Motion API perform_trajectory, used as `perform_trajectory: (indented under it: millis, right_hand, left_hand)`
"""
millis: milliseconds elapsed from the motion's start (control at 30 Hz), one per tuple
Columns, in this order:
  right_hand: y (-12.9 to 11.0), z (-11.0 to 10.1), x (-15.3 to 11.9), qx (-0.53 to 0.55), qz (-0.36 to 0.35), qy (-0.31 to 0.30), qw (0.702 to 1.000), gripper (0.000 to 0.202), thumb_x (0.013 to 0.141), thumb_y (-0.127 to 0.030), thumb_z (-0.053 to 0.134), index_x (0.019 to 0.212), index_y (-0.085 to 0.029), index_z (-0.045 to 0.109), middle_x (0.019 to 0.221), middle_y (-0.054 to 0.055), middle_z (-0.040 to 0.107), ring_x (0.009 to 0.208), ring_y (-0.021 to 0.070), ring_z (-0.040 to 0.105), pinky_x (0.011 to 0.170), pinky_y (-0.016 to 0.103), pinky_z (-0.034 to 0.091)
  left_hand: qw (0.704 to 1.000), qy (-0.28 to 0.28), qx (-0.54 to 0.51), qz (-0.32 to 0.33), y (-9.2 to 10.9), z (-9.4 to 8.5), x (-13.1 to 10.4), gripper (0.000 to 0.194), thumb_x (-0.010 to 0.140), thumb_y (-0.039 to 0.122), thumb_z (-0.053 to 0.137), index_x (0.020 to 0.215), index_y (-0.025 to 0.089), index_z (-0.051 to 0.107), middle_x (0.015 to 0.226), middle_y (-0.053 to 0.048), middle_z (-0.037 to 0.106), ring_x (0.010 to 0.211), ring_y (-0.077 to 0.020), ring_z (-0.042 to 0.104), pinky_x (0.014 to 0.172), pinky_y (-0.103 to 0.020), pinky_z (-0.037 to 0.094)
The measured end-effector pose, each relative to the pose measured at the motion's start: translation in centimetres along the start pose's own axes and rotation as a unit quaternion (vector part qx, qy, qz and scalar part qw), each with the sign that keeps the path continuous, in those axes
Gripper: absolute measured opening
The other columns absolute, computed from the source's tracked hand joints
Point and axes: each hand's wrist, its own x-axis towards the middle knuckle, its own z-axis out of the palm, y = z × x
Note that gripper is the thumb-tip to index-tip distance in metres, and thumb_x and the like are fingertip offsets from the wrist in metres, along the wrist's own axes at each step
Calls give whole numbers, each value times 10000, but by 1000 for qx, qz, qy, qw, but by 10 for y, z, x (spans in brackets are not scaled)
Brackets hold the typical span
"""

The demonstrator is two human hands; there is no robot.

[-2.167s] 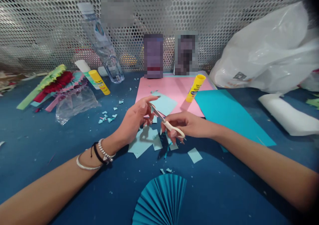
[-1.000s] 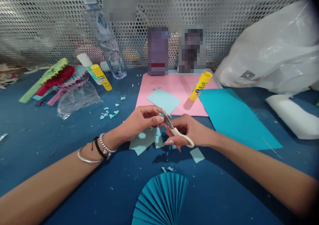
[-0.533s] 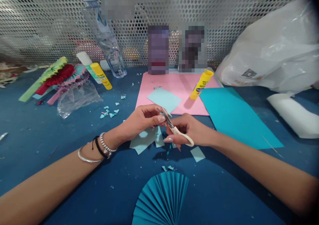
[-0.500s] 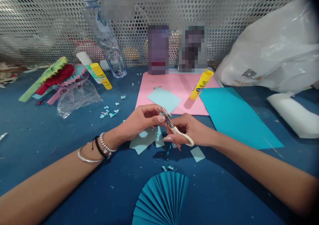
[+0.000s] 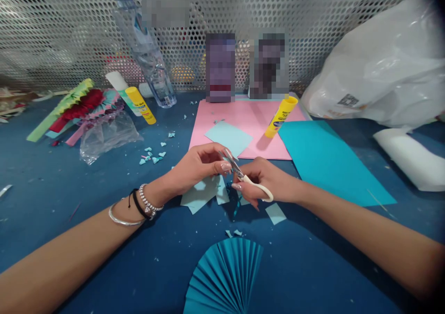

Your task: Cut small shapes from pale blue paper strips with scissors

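R hand [image 5: 264, 176] grips white-handled scissors [image 5: 246, 179] over the tabletop [image 5: 139, 267], blades pointing fwd & left at the L hand [image 5: 198, 168]. L hand's thumb & fingers are close together; can't tell what's pinched, tips partly hidden. Lt-blue sheets [image 5: 200, 194] lie below the L hand, small lt-blue square [image 5: 276, 214] nr the R hand. Yellow glue stick [image 5: 281, 117] stands on pink paper [image 5: 243, 114] beyond; pleated teal fan [image 5: 222, 274] on near side.

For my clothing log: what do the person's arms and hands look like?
Left forearm and right forearm are sleeveless. The left hand has a silver beaded bracelet, black cord and silver bangle at the wrist; the right hand has none. Thumbnails look glossy.
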Motion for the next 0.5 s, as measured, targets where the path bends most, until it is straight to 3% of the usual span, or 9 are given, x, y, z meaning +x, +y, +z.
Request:
perform_trajectory:
  millis: [500]
  right_hand:
    - [1, -3, -1, 46, 0, -31, 998, 145, 756, -215, 570, 662, -121, 511, 476, -38, 553, 426, 68, 540, 402, 152, 369]
  left_hand:
    - [998, -1, 55, -11, 2, -1, -1, 139, 744, 279, 605, 705, 146, 593, 665, 0, 585, 557, -74, 482, 522, -199, 372]
